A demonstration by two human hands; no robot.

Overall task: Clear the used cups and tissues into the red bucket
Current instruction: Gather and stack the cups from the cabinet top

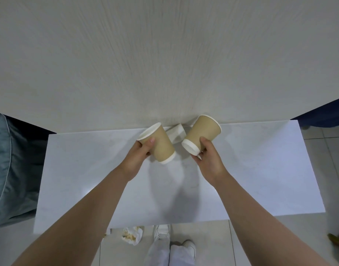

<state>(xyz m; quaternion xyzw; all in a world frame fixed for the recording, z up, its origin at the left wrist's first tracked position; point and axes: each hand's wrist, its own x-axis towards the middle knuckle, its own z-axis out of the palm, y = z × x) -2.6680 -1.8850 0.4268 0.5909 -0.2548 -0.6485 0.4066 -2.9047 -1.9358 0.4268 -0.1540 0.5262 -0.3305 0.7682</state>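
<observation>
Soft, even overhead light; faint shadows on the table (260,169); wide-angle bending at edges.

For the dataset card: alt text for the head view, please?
Seen from above, the left hand and right hand each hold a tilted brown paper cup, left cup and right cup, over a white table. A white tissue lies between them; crumpled paper sits on the floor.

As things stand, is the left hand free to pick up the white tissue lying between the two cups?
Probably not yet. The left hand already grips a cup, so its fingers are taken. The tissue itself lies uncovered on the table, close by.
</observation>
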